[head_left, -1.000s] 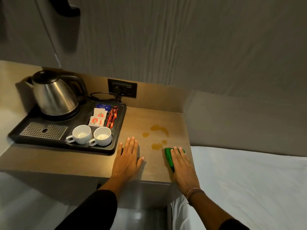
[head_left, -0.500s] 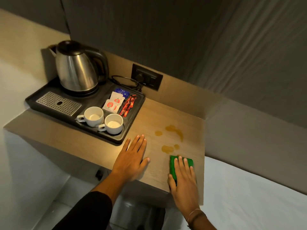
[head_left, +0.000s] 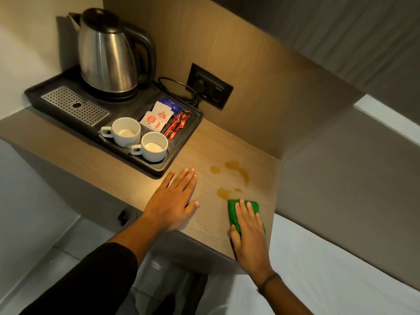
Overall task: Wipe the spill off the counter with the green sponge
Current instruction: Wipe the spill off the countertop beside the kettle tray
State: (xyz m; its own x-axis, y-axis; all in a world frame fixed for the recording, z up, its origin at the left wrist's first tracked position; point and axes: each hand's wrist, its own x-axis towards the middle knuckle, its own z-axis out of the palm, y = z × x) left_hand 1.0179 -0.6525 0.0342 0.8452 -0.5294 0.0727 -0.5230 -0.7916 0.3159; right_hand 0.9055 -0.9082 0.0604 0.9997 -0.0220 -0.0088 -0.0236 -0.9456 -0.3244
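Several amber spill patches [head_left: 236, 172] lie on the wooden counter [head_left: 209, 219] near its right end. The green sponge [head_left: 233, 212] lies flat on the counter just in front of the nearest patch, touching its edge. My right hand [head_left: 248, 233] presses down on the sponge and covers most of it. Left of the spill, my left hand [head_left: 173, 202] rests flat on the counter with its fingers apart and nothing in it.
A black tray [head_left: 181, 146] sits left of the spill with a steel kettle [head_left: 106, 53], two white cups [head_left: 141, 139] and sachets [head_left: 163, 120]. A wall socket [head_left: 210, 86] with a cord is behind. A white bed [head_left: 341, 269] borders the counter's right edge.
The camera has tilted down and come closer. My right hand has kept the sponge just before the nearest patch. My left hand stays flat on the counter.
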